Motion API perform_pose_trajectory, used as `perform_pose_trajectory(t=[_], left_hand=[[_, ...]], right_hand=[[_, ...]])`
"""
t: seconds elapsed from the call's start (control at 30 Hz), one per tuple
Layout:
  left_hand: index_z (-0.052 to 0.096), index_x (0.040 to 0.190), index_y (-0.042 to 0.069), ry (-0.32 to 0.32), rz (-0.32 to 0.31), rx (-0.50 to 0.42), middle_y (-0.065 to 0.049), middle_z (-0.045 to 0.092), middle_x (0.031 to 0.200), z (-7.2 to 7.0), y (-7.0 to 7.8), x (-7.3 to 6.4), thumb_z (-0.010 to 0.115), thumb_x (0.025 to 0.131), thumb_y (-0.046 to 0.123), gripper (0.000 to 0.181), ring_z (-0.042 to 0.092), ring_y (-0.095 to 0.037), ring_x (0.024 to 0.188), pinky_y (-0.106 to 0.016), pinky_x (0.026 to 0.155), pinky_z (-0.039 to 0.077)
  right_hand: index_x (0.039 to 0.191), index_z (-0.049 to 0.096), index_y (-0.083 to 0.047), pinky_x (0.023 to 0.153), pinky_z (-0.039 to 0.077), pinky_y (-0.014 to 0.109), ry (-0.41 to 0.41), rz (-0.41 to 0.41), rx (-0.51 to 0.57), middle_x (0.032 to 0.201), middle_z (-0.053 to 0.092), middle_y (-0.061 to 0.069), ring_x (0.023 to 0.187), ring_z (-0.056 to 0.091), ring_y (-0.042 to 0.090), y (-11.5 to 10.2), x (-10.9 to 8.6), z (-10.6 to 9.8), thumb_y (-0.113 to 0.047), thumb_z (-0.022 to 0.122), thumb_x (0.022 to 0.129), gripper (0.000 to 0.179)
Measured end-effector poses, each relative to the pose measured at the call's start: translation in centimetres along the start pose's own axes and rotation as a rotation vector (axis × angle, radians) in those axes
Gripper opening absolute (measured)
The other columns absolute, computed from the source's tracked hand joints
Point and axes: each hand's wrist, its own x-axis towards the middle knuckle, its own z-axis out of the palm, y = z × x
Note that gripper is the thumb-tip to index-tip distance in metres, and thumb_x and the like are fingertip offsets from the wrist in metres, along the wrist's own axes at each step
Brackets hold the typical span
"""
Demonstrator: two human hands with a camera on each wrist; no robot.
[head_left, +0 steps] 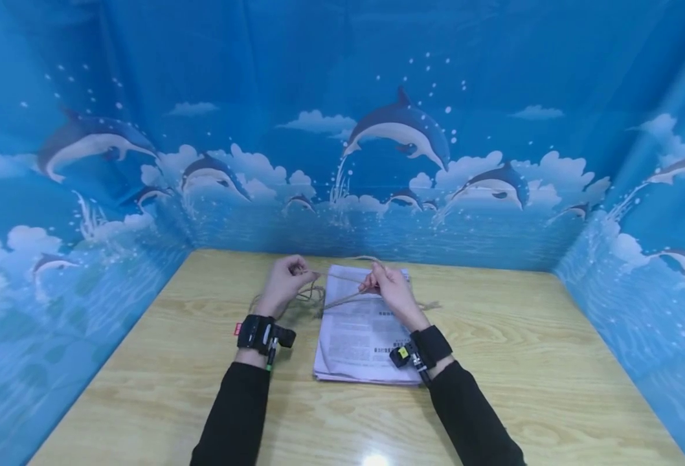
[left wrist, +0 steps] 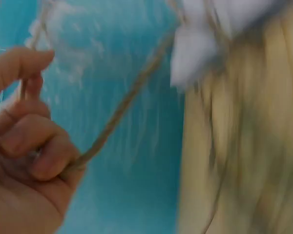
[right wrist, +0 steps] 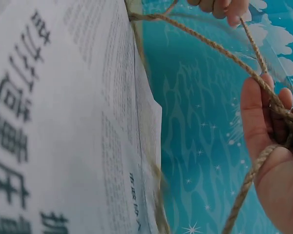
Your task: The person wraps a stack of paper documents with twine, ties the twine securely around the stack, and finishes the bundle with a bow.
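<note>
A stack of printed newspaper sheets point(head_left: 354, 343) lies on the table, with brown twine point(head_left: 342, 301) running across its far part. My left hand point(head_left: 287, 281), just left of the stack's far corner, grips the twine; in the left wrist view the curled fingers hold one taut strand point(left wrist: 122, 107). My right hand point(head_left: 392, 292) is above the stack's far right part and holds twine too. In the right wrist view several strands point(right wrist: 210, 43) cross in its curled fingers, and one stretches to the left hand's fingertips. The stack's far right corner is partly hidden behind the right hand.
Loose twine loops point(head_left: 313, 294) lie beside the left hand, and a frayed twine end point(head_left: 432, 305) pokes out right of the stack. A small red tag point(head_left: 237, 329) shows by the left wrist. Blue dolphin-print curtain point(head_left: 319, 220) encloses the wooden table point(head_left: 552, 362).
</note>
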Motion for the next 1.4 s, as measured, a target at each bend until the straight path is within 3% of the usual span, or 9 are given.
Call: perform_pose_trajectory(t=[0.13,0.27,0.47,0.7,0.9,1.07,1.27,1.33,1.4], left_hand=[[0.067,0.076,0.015,-0.013,0.099,0.368,0.003,0.064,0.073,-1.6,0.1,-0.4,0.074,0.086,0.023,0.014,0.058,-0.014,0.066,-0.032,0.062,0.047],[0.068,0.071,0.018,-0.153,0.026,0.566,0.004,0.067,0.073,-2.7,0.4,-1.0,0.079,0.082,0.031,0.020,0.061,-0.016,0.068,-0.032,0.062,0.048],[0.074,0.085,0.014,-0.437,-0.141,0.587,0.000,0.069,0.087,-2.6,0.0,-1.5,0.082,0.078,0.018,0.012,0.062,-0.019,0.080,-0.032,0.068,0.050],[0.069,0.086,0.009,-0.407,-0.166,0.600,-0.003,0.066,0.085,-1.5,-0.9,-1.5,0.078,0.079,0.007,0.011,0.056,-0.018,0.070,-0.029,0.058,0.046],[0.070,0.077,0.014,-0.430,-0.171,0.597,0.000,0.063,0.073,-1.3,-1.5,-1.3,0.080,0.078,0.016,0.011,0.052,-0.016,0.062,-0.029,0.054,0.042],[0.074,0.089,0.011,-0.410,-0.214,0.462,-0.003,0.066,0.081,-1.5,-1.7,-1.0,0.070,0.088,0.022,0.012,0.055,-0.017,0.068,-0.028,0.058,0.044],[0.060,0.107,-0.004,-0.139,-0.240,-0.010,-0.021,0.068,0.102,-2.0,-0.5,-0.6,0.049,0.101,0.018,0.025,0.062,-0.019,0.061,-0.029,0.059,0.051],[0.055,0.105,-0.003,-0.074,-0.199,-0.203,-0.023,0.064,0.120,-1.8,0.1,-0.4,0.048,0.104,0.021,0.025,0.070,-0.027,0.076,-0.035,0.071,0.057],[0.050,0.100,-0.002,-0.033,-0.105,-0.283,-0.021,0.055,0.135,-1.6,0.6,-0.2,0.052,0.102,0.024,0.026,0.068,-0.031,0.105,-0.040,0.090,0.055]], right_hand=[[0.075,0.045,-0.004,0.083,0.057,0.035,0.028,0.010,-0.006,0.082,0.061,0.006,0.081,0.068,0.016,0.0,0.1,-0.1,-0.030,0.036,0.108,0.043],[0.076,0.047,-0.003,0.084,0.058,0.035,0.041,0.018,0.019,0.082,0.060,0.006,0.080,0.068,0.015,0.0,0.1,-0.2,-0.029,0.036,0.108,0.042],[0.077,0.048,-0.003,0.084,0.058,0.034,0.052,0.033,0.035,0.082,0.061,0.005,0.080,0.068,0.013,0.0,-0.1,-0.4,-0.029,0.037,0.107,0.041],[0.078,0.050,-0.003,0.085,0.057,0.034,0.048,0.061,0.030,0.083,0.061,0.006,0.081,0.069,0.013,0.1,-0.1,-0.7,-0.031,0.039,0.107,0.042],[0.078,0.049,-0.003,0.085,0.057,0.035,0.037,0.064,0.017,0.083,0.060,0.006,0.081,0.068,0.013,0.1,0.0,-1.0,-0.032,0.038,0.107,0.042],[0.077,0.050,-0.004,0.084,0.058,0.033,0.038,0.061,0.007,0.081,0.060,0.005,0.080,0.069,0.013,0.0,0.1,-1.0,-0.032,0.039,0.107,0.043],[0.078,0.051,-0.004,0.083,0.058,0.033,0.027,0.075,-0.008,0.082,0.061,0.005,0.080,0.068,0.013,0.0,0.0,-0.8,-0.034,0.038,0.107,0.044],[0.079,0.052,-0.003,0.084,0.058,0.034,0.026,0.080,-0.016,0.083,0.061,0.006,0.081,0.068,0.014,0.0,-0.1,-0.7,-0.035,0.038,0.107,0.044],[0.080,0.052,-0.003,0.085,0.057,0.034,0.027,0.083,-0.022,0.084,0.061,0.006,0.082,0.068,0.014,0.0,-0.1,-0.7,-0.036,0.038,0.106,0.044]])
